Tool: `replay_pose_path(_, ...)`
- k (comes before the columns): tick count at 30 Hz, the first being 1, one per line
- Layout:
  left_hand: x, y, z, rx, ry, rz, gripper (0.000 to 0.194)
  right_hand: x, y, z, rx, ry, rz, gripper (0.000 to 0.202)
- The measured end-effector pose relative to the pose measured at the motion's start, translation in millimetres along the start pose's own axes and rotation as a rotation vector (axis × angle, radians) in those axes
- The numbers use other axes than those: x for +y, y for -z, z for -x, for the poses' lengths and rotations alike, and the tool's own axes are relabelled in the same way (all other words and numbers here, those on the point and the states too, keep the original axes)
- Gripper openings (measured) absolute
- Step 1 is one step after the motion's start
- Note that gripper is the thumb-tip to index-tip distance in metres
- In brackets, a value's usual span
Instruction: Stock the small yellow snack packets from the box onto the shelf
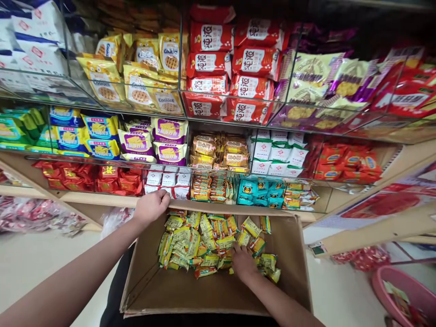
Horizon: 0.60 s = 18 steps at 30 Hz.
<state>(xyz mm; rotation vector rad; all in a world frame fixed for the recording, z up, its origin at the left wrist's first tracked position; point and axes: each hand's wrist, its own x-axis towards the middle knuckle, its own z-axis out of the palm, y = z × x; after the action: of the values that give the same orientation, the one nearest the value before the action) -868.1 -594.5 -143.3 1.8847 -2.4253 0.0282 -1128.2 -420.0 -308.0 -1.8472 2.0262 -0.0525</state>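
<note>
A cardboard box (218,295) stands below the shelves, with many small yellow-green and orange packets (182,240) inside. My right hand (243,263) reaches down among the packets at the middle of the box; its fingertips touch them, and whether they pinch one is hidden. My left hand (152,205) is closed at the far left corner of the box, on its upper edge by the wooden shelf front. The packets lie loosely heaped toward the far side of the box.
Glass-fronted shelves (225,200) of wrapped snacks fill the view ahead, including red packs (250,86), yellow cookie packs (102,79) and teal packs (260,193). A pink basin (381,286) holding packets sits at lower right. Bagged red goods (37,211) lie at left.
</note>
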Motion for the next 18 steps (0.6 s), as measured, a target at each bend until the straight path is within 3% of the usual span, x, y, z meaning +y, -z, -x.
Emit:
replay_pose_path(4,-1.0,-1.8,-0.6,0.009,0.001,0.004,0.043,6.3,3.6,-4.3,0.048,-0.018,-0.187,0.031)
replay_pose_path(8,-5.4,1.7,-3.6,0.05,-0.025,0.042,0.04,23.5,25.7,-10.7,0.187,-0.139,-0.49,0.026)
replay_pose_path(11,4.5,3.8,7.5,0.261,-0.22,0.212,0.033,31.4,41.6,-4.7,0.326,-0.251,-0.807,0.019)
replay_pose_path(13,26.9,0.5,29.3,0.345,-0.39,0.41,0.032,25.9,48.1,5.0,0.39,-0.305,-1.032,0.025)
replay_pose_path(15,61.0,-8.5,60.8,0.221,-0.408,0.685,0.033,10.1,53.5,17.3,0.428,-0.32,-1.222,0.032)
replay_pose_path(18,115.4,-28.8,106.8,-0.233,-0.097,1.118,0.041,-23.5,64.0,35.0,0.453,-0.302,-1.566,0.029)
